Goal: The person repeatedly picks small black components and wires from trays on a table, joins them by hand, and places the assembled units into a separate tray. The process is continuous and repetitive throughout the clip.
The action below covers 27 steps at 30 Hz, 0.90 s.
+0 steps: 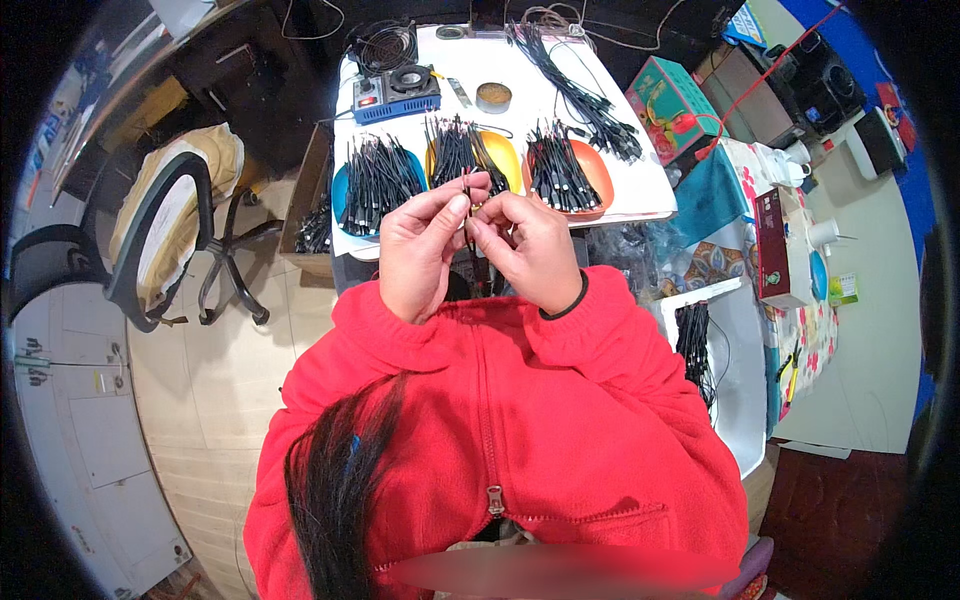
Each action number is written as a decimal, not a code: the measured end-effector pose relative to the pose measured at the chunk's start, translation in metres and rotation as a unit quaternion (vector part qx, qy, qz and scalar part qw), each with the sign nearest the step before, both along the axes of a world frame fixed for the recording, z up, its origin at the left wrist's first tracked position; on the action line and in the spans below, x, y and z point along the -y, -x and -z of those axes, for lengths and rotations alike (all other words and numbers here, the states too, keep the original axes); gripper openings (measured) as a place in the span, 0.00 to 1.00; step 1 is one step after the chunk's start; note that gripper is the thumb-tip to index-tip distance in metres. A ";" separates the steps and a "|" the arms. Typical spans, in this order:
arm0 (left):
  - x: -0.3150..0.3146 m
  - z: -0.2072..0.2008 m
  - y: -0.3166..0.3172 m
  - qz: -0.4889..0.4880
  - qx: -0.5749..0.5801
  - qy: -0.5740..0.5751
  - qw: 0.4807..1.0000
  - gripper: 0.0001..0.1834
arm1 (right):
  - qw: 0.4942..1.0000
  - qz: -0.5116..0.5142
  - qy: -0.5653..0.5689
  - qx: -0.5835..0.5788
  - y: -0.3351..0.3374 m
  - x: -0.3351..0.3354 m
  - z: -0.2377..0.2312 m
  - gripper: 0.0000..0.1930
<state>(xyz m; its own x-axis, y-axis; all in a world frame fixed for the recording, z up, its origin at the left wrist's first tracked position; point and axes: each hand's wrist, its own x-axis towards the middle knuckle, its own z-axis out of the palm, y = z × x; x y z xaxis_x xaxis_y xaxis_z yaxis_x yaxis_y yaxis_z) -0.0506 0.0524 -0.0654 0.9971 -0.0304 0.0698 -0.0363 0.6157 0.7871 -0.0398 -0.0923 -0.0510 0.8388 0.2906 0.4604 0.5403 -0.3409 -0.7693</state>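
In front of my chest, my left hand (425, 245) and my right hand (527, 252) meet with their fingertips pinched together. Between them they grip a thin black cable (468, 238), its end standing up between the thumbs and its lower part hanging down. What exactly the fingertips cover is hidden. Just beyond the hands lie three shallow trays: a blue tray (341, 205), a yellow tray (507, 160) and an orange tray (600, 180). Each carries a bundle of short black cables (380, 185) with light tips.
Further back on the white table (620, 205) stand a blue device (405, 104) with a round black top and a round tin (493, 97). More black cables (585, 90) lie at the far right. A green-and-red box (668, 110) stands beside the table; an office chair (160, 235) is left.
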 end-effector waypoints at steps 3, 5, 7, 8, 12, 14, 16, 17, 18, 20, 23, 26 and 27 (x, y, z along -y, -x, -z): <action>0.004 0.002 0.005 0.007 0.024 0.000 1.000 0.10 | 1.000 -0.002 -0.005 0.029 0.003 0.000 -0.001 0.06; 0.006 0.003 0.006 -0.004 0.041 -0.021 0.999 0.10 | 1.000 -0.010 -0.012 0.014 0.003 0.003 -0.004 0.07; 0.006 0.004 0.007 -0.010 0.059 -0.037 0.998 0.08 | 0.999 -0.021 -0.012 -0.027 0.004 0.010 -0.009 0.08; 0.006 0.005 0.007 -0.027 0.084 -0.072 0.994 0.08 | 0.993 -0.016 -0.063 -0.100 0.002 0.010 -0.011 0.08; 0.006 0.006 0.011 -0.045 0.150 -0.162 0.974 0.06 | 0.968 -0.062 -0.199 -0.140 -0.001 0.016 -0.019 0.05; 0.006 0.005 0.013 -0.034 0.147 -0.171 0.974 0.06 | 0.958 -0.078 -0.236 -0.144 -0.001 0.015 -0.019 0.06; 0.007 0.004 0.014 -0.017 0.110 -0.123 0.986 0.07 | 0.958 -0.081 -0.226 -0.153 -0.001 0.015 -0.017 0.05; 0.007 0.003 0.015 0.007 0.086 -0.092 0.992 0.07 | 0.959 -0.081 -0.222 -0.159 0.000 0.015 -0.016 0.05; 0.006 0.003 0.016 0.030 0.061 -0.061 0.996 0.07 | 0.958 -0.080 -0.218 -0.166 0.000 0.015 -0.015 0.04; 0.006 0.002 0.016 0.059 0.028 -0.020 0.998 0.07 | 0.948 -0.128 -0.231 -0.178 0.000 0.017 -0.013 0.04; 0.002 0.001 0.016 0.117 0.006 0.018 0.993 0.08 | 0.932 -0.165 -0.254 -0.199 -0.003 0.017 -0.011 0.05; -0.003 0.000 0.015 0.153 -0.006 0.041 0.987 0.09 | 0.926 -0.174 -0.264 -0.206 -0.004 0.015 -0.009 0.05; -0.003 0.000 0.015 0.158 -0.011 0.047 0.986 0.09 | 0.926 -0.169 -0.264 -0.212 -0.004 0.015 -0.009 0.05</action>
